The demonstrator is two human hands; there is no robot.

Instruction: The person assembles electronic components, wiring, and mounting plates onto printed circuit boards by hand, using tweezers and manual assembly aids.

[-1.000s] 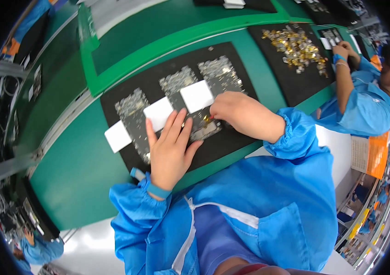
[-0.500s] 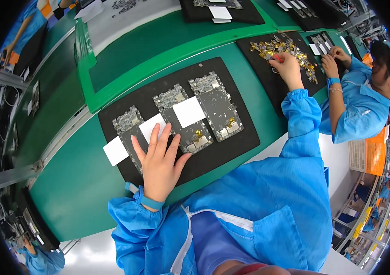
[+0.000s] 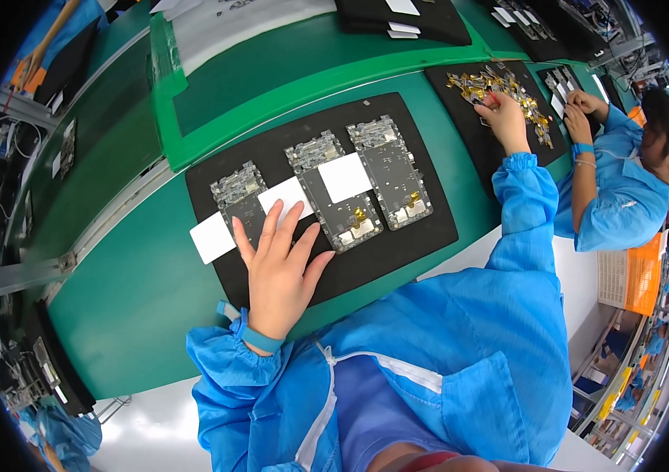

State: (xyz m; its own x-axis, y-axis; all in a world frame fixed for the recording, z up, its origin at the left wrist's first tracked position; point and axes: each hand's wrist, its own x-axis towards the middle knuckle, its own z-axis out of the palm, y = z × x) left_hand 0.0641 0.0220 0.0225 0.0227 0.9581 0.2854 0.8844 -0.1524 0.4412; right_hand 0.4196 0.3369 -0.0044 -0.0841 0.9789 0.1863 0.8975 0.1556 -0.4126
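My left hand [image 3: 278, 271] rests with spread fingers over the leftmost circuit board [image 3: 238, 185], its fingertips at a white card [image 3: 285, 197]. That hand hides the board's lower part. To its right lie a middle circuit board [image 3: 334, 208] and a right one [image 3: 397, 177], each with a small gold piece near its lower end. Another white card [image 3: 344, 178] bridges these two, and a third white card [image 3: 212, 237] sits at the left. My right hand [image 3: 505, 124] pinches at the edge of a heap of small gold-and-grey parts [image 3: 515, 94]; something red shows at its fingertips, too small to name.
The boards lie on a black mat [image 3: 436, 212] on a green table [image 3: 122, 315]. A second black mat [image 3: 460, 118] carries the heap. Beyond runs a raised green edge [image 3: 287, 94]. A co-worker [image 3: 621, 173] in blue handles boards and white cards at the right, near an orange crate [image 3: 643, 271].
The whole view has shifted, so the mats and boards appear farther right. My right hand has moved slightly left against the heap. My left hand stays over the leftmost board.
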